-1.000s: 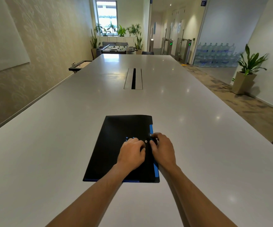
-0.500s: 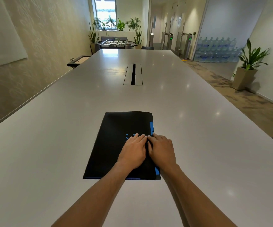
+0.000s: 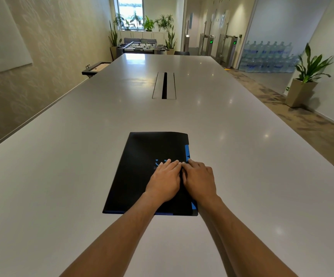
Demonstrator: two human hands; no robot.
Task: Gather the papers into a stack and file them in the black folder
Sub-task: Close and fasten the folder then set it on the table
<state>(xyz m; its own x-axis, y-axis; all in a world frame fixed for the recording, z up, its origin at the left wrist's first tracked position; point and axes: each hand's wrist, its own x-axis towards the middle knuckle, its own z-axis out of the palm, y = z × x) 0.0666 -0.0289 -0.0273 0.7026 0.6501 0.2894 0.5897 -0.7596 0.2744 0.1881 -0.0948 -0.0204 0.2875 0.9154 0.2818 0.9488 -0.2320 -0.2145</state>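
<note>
Both hands have flattened since a second ago, when their fingers curled over the clasp. Now the left hand [image 3: 165,179] and right hand [image 3: 199,181] lie side by side, fingers straight, pressing the closed folder [image 3: 142,174] near the table's [image 3: 62,176] near edge. Its long axis runs away from the person; no papers show, presumably filed inside.

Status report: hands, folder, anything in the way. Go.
Left hand and right hand flat on the closed black folder. No loose papers visible. Nothing in the way.
</note>
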